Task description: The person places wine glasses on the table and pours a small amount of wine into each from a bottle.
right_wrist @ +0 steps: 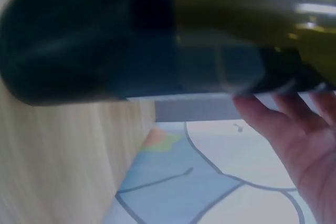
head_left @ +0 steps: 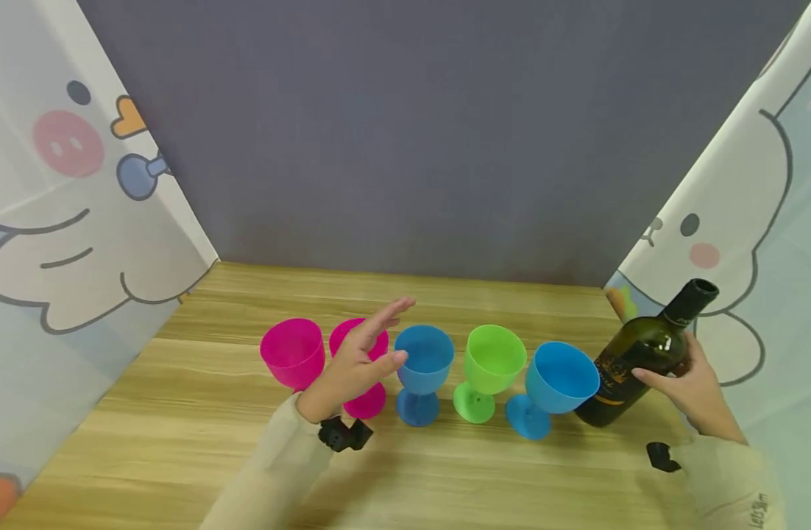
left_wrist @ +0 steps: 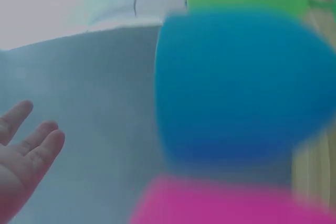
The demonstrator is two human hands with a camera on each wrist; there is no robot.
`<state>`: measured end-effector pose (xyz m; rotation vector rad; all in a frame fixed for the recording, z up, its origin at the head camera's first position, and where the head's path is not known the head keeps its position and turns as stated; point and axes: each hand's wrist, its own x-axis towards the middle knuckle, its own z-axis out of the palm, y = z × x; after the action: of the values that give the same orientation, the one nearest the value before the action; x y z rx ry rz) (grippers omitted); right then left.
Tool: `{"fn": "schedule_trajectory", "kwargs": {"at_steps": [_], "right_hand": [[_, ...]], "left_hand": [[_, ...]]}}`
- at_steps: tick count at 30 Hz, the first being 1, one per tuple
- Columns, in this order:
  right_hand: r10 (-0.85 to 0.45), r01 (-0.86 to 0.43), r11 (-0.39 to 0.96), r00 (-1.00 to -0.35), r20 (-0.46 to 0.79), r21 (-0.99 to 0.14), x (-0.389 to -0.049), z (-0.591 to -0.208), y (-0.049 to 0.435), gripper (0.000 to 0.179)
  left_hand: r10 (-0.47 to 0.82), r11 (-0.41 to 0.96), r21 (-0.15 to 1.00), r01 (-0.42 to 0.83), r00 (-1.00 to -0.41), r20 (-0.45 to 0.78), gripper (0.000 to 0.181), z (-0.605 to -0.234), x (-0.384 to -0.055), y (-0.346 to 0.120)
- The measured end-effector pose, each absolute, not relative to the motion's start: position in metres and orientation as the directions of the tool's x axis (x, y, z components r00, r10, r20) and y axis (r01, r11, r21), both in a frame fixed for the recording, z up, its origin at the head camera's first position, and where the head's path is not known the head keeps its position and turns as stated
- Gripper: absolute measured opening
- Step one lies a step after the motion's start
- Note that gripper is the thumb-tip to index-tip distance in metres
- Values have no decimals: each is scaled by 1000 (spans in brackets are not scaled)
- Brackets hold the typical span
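Observation:
My right hand [head_left: 700, 390] grips a dark wine bottle [head_left: 637, 346] at the right end of a row of plastic goblets, with the thumb on the label side and the fingers behind. The bottle leans right in the head view; the right wrist view shows its dark body [right_wrist: 105, 40] close up. Over the second pink goblet [head_left: 366, 401], my left hand [head_left: 349, 368] is spread with straight fingers and holds nothing. It partly hides that goblet. Beside it stands a blue goblet [head_left: 424, 361], then a green goblet [head_left: 494, 361] and another blue goblet [head_left: 561, 379].
At the row's left end stands the first pink goblet [head_left: 291, 353], its foot hidden by my left arm. All rest on a wood-grain table [head_left: 485, 486]. A grey panel [head_left: 405, 147] rises behind, and cartoon-printed sheets [head_left: 21, 353] flank both sides.

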<state>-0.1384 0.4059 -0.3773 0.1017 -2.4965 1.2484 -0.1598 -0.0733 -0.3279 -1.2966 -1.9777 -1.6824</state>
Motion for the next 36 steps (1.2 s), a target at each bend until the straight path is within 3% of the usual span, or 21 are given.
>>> {"fn": "schedule_trajectory", "kwargs": {"at_steps": [7,13,17,22,27,31,36], "right_hand": [[43,-202,588,-959,279,-784,-140,-376,412,84],[23,-222,559,-959,282,-799,-140,-377,410,85],[8,-237,515,-960,281,-824,-138,-379,409,81],[-17,-260,369,-962,273,-893,-137,-387,410,72],[-32,-293,241,-955,294,-925,-136,-397,409,72],[3,-331,186,-941,338,-925,-136,-407,403,71],[56,-378,106,-921,385,-920,-137,-418,392,66]], "left_hand": [[587,-178,759,626,-551,592,55,-325,-155,-21],[680,-167,882,442,-596,427,50,-332,-140,20],[739,-61,949,310,-625,251,52,-338,-132,41],[747,148,956,252,-662,59,55,-346,-128,59],[759,318,919,235,-643,-98,72,-354,-124,69],[758,329,916,231,-643,-110,81,-360,-122,73],[709,276,937,213,-703,-49,84,-371,-122,83]]}}
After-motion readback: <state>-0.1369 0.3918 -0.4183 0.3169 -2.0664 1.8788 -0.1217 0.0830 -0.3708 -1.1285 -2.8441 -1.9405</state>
